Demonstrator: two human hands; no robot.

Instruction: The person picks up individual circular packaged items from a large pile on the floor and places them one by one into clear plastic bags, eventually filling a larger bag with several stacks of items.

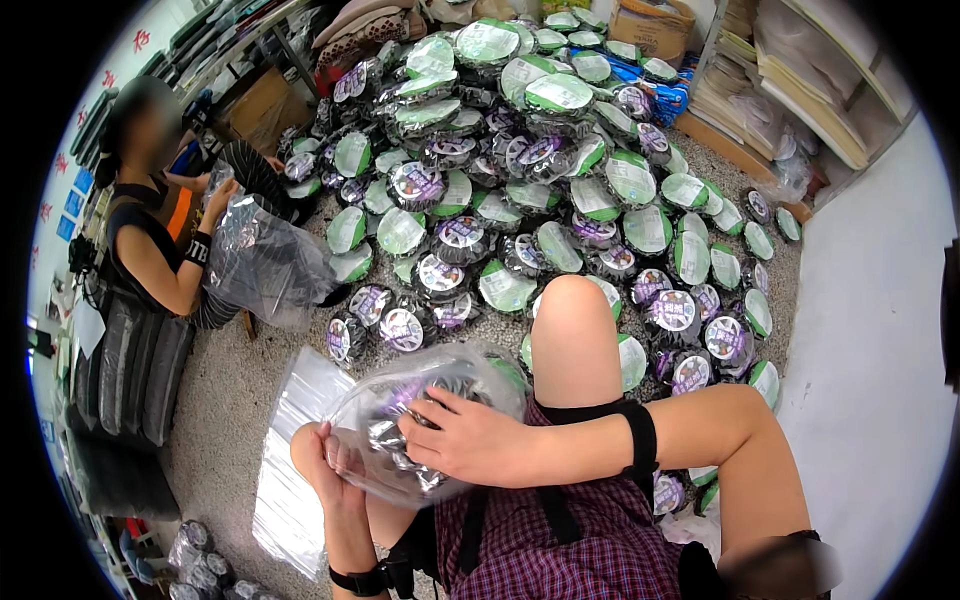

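Observation:
A clear plastic bag (365, 395) rests over my lap, with dark, shiny round packages (395, 450) partly visible inside. My left hand (332, 468) is closed on the bag's left edge, its fingers pinching the film. Across the bag reaches my right hand (465, 437), fingers bent and closed over a dark round package at its middle. Whether those fingers are inside the film or outside it, I cannot tell. Beside my left hand, a stack of flat clear bags (290, 450) lies on the floor.
A large heap of round packages with green or purple labels (490, 200) fills the floor ahead. At left, a seated person (160, 220) holds another clear bag (270, 260). Shelves (810, 90) stand back right, a white wall (860, 300) at right, dark cushions (130, 350) at left.

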